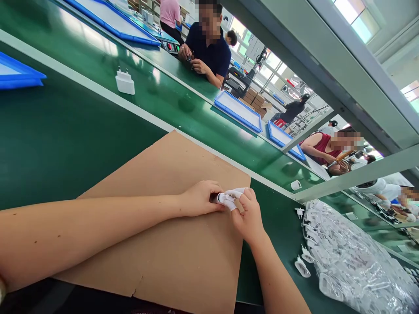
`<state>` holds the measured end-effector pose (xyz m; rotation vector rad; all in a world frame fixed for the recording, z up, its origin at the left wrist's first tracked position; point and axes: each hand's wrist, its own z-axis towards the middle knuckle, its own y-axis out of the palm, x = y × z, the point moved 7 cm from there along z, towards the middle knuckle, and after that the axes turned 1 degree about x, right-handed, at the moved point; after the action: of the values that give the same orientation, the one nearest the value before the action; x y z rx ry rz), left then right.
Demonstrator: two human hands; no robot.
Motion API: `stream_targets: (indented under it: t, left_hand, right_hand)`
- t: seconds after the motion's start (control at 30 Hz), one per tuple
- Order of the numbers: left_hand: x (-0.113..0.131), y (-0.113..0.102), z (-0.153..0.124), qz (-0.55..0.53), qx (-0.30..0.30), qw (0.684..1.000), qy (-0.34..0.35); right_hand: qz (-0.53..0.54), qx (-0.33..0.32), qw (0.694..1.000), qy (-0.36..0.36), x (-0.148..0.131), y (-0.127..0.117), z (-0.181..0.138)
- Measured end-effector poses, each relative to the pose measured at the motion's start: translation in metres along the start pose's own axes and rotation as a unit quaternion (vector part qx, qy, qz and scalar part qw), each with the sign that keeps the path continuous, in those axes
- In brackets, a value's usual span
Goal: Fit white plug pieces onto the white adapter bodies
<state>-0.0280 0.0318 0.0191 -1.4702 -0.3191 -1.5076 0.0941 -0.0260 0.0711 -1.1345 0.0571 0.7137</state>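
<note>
Both my hands meet over a brown cardboard sheet point(176, 244) on the green bench. My left hand point(199, 198) is curled shut around a small white plug part point(225, 199), its dark end showing at my fingers. My right hand point(248, 213) pinches the same part from the right, with white finger cots on its thumb and forefinger. My forearms cross the cardboard from the lower left and lower right.
A white charger point(125, 81) stands on the green conveyor belt. Blue trays point(238, 110) lie beyond it. A clear bag heaped with white plug parts point(347, 257) lies at right, with loose ones point(301, 266) beside it. Other people work across the line point(209, 48).
</note>
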Motion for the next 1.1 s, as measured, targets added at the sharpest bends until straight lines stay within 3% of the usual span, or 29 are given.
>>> stream_targets:
  t: [0.3, 0.5, 0.77, 0.87, 1.0, 1.1]
  left_hand:
    - [0.000, 0.000, 0.001, 0.023, 0.005, 1.000, -0.003]
    - [-0.003, 0.000, 0.001, 0.015, 0.010, 1.000, 0.009]
    - [-0.001, 0.001, 0.001, 0.017, 0.001, 1.000, -0.008]
    - [0.000, 0.001, 0.000, 0.020, 0.000, 1.000, -0.006]
    - [0.000, 0.003, 0.001, 0.027, 0.009, 0.999, -0.020]
    - [0.003, 0.005, 0.001, 0.047, -0.004, 0.999, -0.016]
  right_hand:
    - [-0.035, 0.020, 0.999, -0.022, -0.008, -0.005, 0.003]
    - [-0.044, -0.011, 0.999, -0.020, -0.005, 0.003, 0.006]
    - [-0.148, -0.037, 0.988, -0.003, 0.002, 0.004, 0.012]
    - [-0.126, -0.032, 0.991, 0.043, 0.007, 0.007, 0.011]
    - [-0.017, 0.011, 0.990, 0.138, 0.016, 0.011, 0.003]
    - [0.039, 0.051, 0.981, 0.181, 0.024, -0.005, -0.018]
